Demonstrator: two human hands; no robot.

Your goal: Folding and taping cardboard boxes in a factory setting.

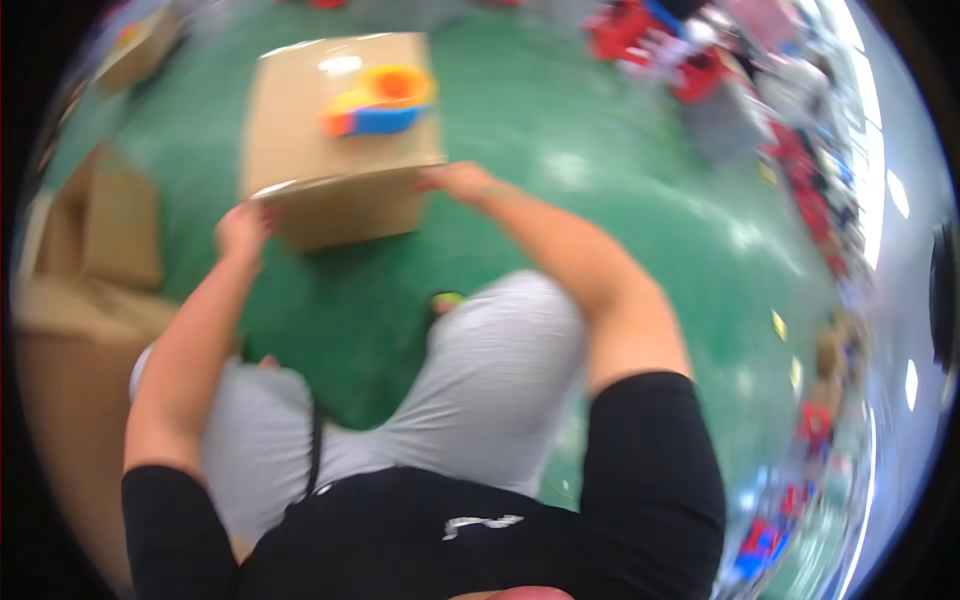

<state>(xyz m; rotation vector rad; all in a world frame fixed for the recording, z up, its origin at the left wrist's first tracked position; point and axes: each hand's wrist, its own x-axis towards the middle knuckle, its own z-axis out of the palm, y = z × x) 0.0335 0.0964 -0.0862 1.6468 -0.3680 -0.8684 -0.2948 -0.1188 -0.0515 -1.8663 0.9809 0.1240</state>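
A closed brown cardboard box (310, 150) is in front of me, its near side facing me. On its top lies a blurred orange, yellow and blue plastic thing (385, 100) with a round ring-like part; I cannot make out its kind. My left hand (242, 232) grips the box at its near left corner, the fingers closed on the edge. My right hand (465, 182) holds the near right corner, its fingertips against the cardboard. The far sides of the box are hidden.
Open cardboard boxes (120, 220) stand close at my left, and another box (140, 50) is farther back there. A green floor (680, 290) spreads around me. Blurred red, white and blue goods (690, 60) are heaped along the far right.
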